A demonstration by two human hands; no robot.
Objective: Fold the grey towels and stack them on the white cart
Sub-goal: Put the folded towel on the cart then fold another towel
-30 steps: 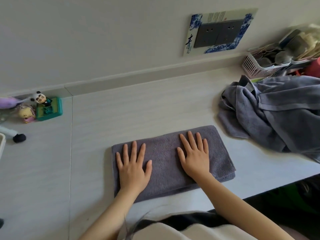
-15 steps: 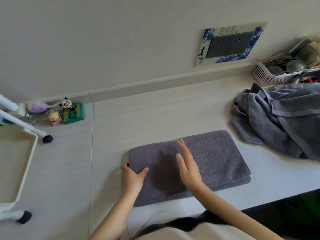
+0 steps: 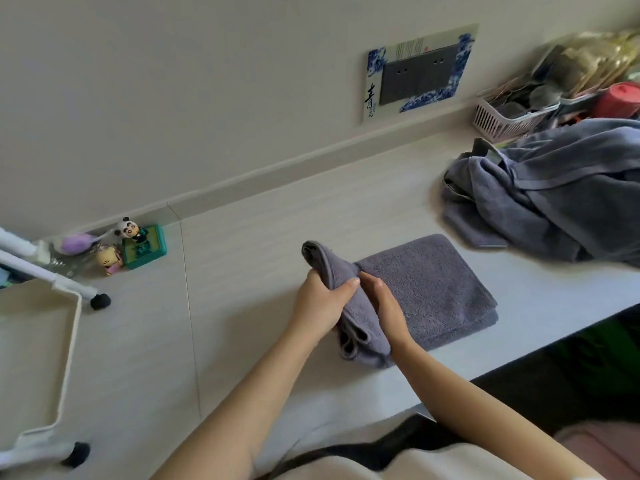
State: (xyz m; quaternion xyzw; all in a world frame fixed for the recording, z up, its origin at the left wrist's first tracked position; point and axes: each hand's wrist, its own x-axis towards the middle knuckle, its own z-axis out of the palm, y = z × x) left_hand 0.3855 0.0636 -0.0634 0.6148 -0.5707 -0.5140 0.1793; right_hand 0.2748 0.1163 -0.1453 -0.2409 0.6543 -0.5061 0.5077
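The left hand (image 3: 320, 303) grasps the towel (image 3: 422, 292), mid-fold; the right hand (image 3: 384, 306) presses flat beside it. The pile (image 3: 561, 209) right of both remains unfolded; the cart (image 3: 67, 348) shows no towels.

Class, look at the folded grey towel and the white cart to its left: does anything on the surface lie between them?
Nothing visible does. The surface between the folded towel and the white cart shows bare; the toy figures sit farther back by the wall.

You see only a corner of the white cart (image 3: 38, 341), cut by the frame's left edge. Your left hand (image 3: 320, 308) hides the folded towel (image 3: 429, 289) under its fingers. Right of that towel, the unfolded pile (image 3: 561, 206) runs off frame.
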